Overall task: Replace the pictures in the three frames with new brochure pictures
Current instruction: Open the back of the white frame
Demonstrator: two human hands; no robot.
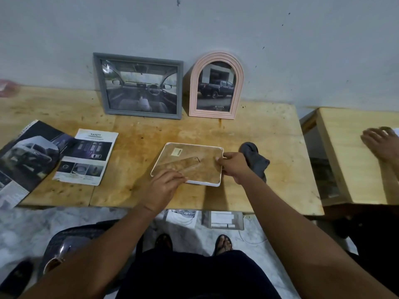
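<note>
Left hand [165, 183] and right hand [234, 167] are both on the white frame [200, 169], which lies face down on the wooden table [269, 137], directly in front of me near the front edge. Left: fingers bent, gripping the frame's near-left corner. The lower end of the fold-out stand [183, 164] runs under these fingers, and I cannot tell whether they hold the stand as well. Right: thumb and curled fingers pinch the frame's right edge near its far corner. The frame's brown backing board faces up and carries a small label [177, 152] toward the far-left corner. The stand lies flat and diagonal across the board. A crumpled grey cloth [254, 160] lies just beside my right hand, to its right. Two other frames stand upright at the back, leaning on the wall and side by side. The grey frame [102, 83] on the left shows a car-interior picture [139, 87]. The pink arched frame [193, 91] on the right shows a pickup-truck picture [216, 87]. To the left of the white frame lies a leaflet [86, 157] headed "SAFETY", and further left an open brochure [28, 156] overhangs the table's front edge. A second table [345, 158] stands to the right, with another person's hand [380, 143] resting on it.
</note>
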